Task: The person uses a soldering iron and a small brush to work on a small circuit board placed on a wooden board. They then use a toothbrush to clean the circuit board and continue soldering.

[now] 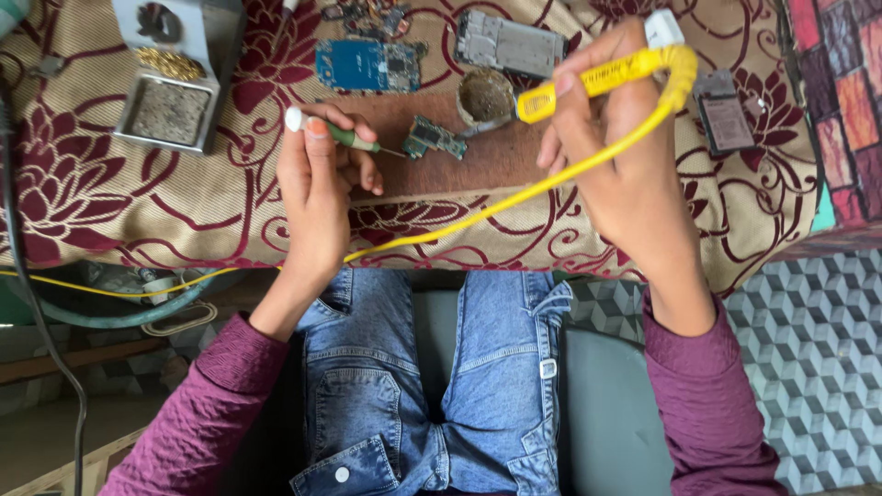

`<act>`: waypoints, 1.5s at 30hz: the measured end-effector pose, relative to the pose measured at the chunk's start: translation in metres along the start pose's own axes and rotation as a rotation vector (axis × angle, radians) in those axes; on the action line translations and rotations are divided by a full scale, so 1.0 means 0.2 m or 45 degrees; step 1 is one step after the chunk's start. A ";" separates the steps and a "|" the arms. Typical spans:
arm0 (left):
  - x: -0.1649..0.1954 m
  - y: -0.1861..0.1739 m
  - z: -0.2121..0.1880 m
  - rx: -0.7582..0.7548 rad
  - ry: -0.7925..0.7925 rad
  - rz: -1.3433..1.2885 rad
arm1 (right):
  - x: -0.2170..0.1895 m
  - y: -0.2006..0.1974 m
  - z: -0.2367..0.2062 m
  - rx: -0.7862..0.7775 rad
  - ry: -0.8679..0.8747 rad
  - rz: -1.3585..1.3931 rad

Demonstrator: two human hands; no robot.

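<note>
Left hand: the left hand [317, 188] had its fingers [314, 129] wrapped round a small green-handled screwdriver [340, 134], white cap toward the thumb side, tip pointing away from the fingertips.
Small board: a little green circuit board [434, 138] lay just beyond the screwdriver tip, flat on the counter [110, 197]; whether tip and board touched could not be told.
Right hand: the right hand [625, 165] had its fingers [562, 92] closed on a yellow soldering iron [588, 84], its metal tip reaching past the fingertips toward a round tin of brownish paste [485, 95].
Cord: the yellow cord [478, 216] looped from the iron's rear over the back of the right hand, crossed beneath both wrists and ran off toward the left edge.
Surface: the counter was covered by a beige cloth with maroon flowers and scrolls; a bare brown patch lay between the two sets of fingers.
Beyond the fingers: a blue circuit board [367, 64], a grey phone frame [508, 44] and a metal iron stand with brass wool [173, 78].
Outside the right hand: a dark flat phone part [724, 115].
Room: grey cube-patterned floor [818, 340] by the right sleeve; blue jeans [423, 386] below the counter edge.
</note>
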State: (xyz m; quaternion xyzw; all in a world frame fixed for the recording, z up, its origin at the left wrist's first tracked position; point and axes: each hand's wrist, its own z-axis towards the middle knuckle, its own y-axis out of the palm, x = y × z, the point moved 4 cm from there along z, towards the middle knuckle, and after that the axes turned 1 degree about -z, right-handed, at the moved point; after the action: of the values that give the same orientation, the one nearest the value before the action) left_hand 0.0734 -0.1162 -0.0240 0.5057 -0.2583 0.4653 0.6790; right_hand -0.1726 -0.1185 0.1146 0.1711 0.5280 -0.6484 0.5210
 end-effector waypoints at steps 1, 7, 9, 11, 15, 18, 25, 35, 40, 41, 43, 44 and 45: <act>0.00 0.00 0.01 0.018 -0.001 -0.013 | 0.01 0.00 0.00 -0.001 0.017 0.001; 0.03 0.02 0.04 0.073 -0.027 -0.067 | 0.03 -0.03 0.04 0.003 0.077 0.044; 0.05 0.02 0.05 0.087 -0.035 -0.062 | 0.05 -0.04 0.06 0.017 0.096 0.055; 0.06 0.02 0.06 0.093 -0.048 -0.044 | 0.07 -0.04 0.07 0.025 0.160 0.141; 0.06 0.01 0.09 0.046 -0.163 -0.104 | 0.10 -0.04 0.09 0.051 0.204 0.222; 0.05 0.00 0.10 0.029 -0.217 -0.088 | 0.07 -0.05 0.09 0.037 0.134 0.033; 0.06 0.01 0.11 0.051 -0.243 -0.090 | 0.00 -0.08 0.12 -0.012 0.176 -0.012; 0.12 -0.05 -0.08 0.516 0.063 -0.019 | -0.18 -0.07 0.07 0.169 -0.092 -0.391; 0.28 0.02 -0.44 0.037 0.299 1.350 | -0.24 0.17 0.05 0.220 -0.260 -0.140; 0.26 0.06 -0.50 -0.179 0.370 1.363 | -0.26 0.21 0.05 0.265 -0.322 -0.067; 0.16 0.11 -0.62 -0.474 0.291 1.283 | -0.33 0.32 0.05 -0.087 -0.489 -0.150; 0.11 0.12 -0.67 -0.596 0.237 1.225 | -0.35 0.39 0.07 -0.103 -0.585 -0.078; 0.08 0.10 -0.70 -0.646 0.158 1.206 | -0.38 0.48 0.09 -0.126 -0.682 -0.004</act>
State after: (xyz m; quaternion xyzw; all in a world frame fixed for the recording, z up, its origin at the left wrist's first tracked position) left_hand 0.0459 0.0206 -0.0526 0.1255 -0.5217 0.6725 0.5096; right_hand -0.0549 -0.0873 0.1318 -0.0329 0.4027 -0.6448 0.6488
